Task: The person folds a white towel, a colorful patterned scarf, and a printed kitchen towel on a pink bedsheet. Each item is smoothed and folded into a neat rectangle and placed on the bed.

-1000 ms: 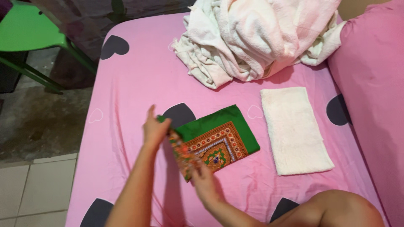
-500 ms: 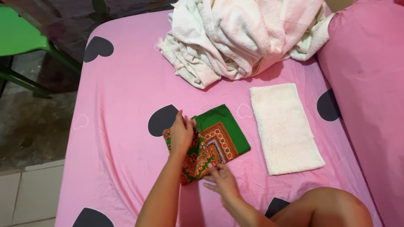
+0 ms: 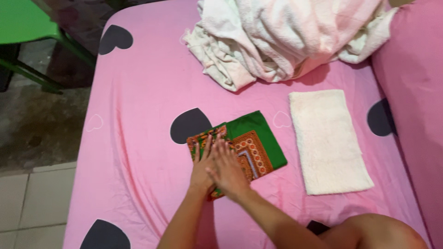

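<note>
We press our left hand [image 3: 201, 168] and right hand [image 3: 228, 171] flat, fingers spread open, side by side on the folded green cloth [image 3: 258, 138], which lies on the pink bed [image 3: 138, 120]. Just right of it lies a folded white towel [image 3: 328, 140]; farther off sits a heap of towels [image 3: 286, 37].
</note>
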